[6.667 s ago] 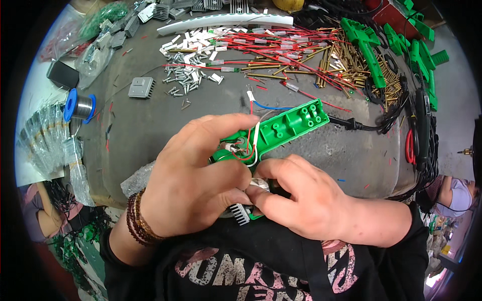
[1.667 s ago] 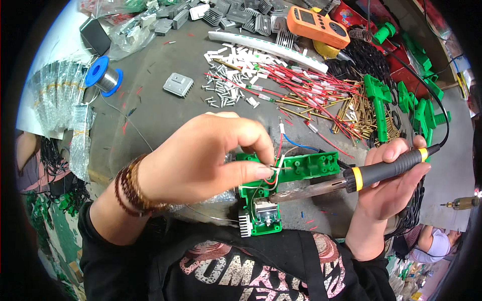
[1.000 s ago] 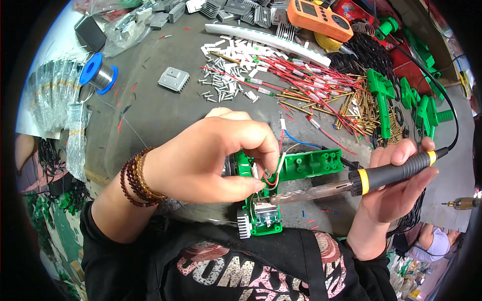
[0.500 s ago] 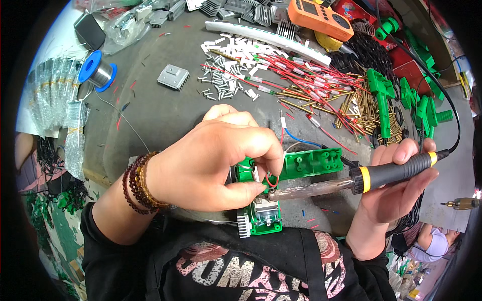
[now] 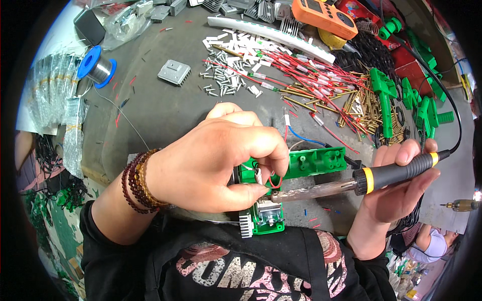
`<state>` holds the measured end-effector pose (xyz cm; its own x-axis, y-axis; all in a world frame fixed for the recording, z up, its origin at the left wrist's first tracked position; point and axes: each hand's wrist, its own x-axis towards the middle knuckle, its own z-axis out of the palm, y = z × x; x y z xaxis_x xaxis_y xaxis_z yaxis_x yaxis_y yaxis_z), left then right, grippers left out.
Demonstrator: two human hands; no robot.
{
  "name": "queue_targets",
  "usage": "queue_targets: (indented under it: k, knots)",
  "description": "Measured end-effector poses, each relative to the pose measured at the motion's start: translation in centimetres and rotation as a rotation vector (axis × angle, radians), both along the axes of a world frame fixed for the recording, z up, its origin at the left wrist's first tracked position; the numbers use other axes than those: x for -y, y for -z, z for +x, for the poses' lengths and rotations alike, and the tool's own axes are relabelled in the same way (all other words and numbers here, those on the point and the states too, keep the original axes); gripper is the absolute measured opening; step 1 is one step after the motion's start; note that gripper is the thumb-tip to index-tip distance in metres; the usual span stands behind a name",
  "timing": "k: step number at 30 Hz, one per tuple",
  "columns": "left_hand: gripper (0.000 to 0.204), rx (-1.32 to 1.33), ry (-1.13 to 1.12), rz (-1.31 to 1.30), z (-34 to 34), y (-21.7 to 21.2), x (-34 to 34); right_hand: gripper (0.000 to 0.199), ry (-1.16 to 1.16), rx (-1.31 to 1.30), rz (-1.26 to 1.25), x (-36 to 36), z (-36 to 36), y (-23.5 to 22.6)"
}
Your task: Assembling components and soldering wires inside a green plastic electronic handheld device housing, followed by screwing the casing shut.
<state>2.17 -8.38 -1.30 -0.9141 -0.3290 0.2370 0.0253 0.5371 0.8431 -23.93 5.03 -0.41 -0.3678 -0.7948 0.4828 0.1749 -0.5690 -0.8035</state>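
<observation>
My right hand (image 5: 389,198) grips a soldering iron (image 5: 396,171) with a black and yellow handle, its metal shaft pointing left. The tip rests at or close to the inside of a green plastic housing (image 5: 316,163), beside a red wire (image 5: 275,184). Over the housing's left part, my left hand (image 5: 221,160) is closed in a pinch, with the red wire by its thumb and bent forefinger; the exact hold is partly hidden. A finned metal heat sink (image 5: 245,227) shows at the housing's near end. Blue and red leads with a white sleeve (image 5: 287,119) stick up behind the fingers.
Solder wire trails from a blue spool (image 5: 97,68) at the left. Beyond my hands lie screws (image 5: 221,78), red-wired indicator lamps (image 5: 311,75), brass pins (image 5: 359,108) and a loose heat sink (image 5: 174,72). An orange multimeter (image 5: 325,17) sits farther back, green plastic parts (image 5: 384,100) at right.
The whole view has shifted slightly. Both hands, the soldering iron and the housing keep nearly the same positions relative to each other.
</observation>
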Motion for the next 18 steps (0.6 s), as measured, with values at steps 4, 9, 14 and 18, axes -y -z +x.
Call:
queue_targets:
  k: [4, 9, 14, 18]
  knots:
    - [0.023, -0.006, -0.001, -0.006, -0.06, 0.1, 0.06, 0.048, -0.02, 0.001, -0.007, -0.06, -0.23, 0.1]
    - [0.024, -0.016, -0.01, -0.01, -0.1, 0.18, -0.07, 0.049, 0.007, 0.022, -0.009, -0.2, -0.37, 0.18]
    - [0.025, 0.008, -0.017, -0.02, 0.02, 0.14, -0.16, 0.05, -0.024, 0.013, -0.012, -0.05, -0.4, 0.45]
    - [0.026, -0.003, -0.01, -0.022, -0.12, 0.05, -0.07, 0.053, -0.015, 0.01, -0.001, -0.27, -0.35, 0.13]
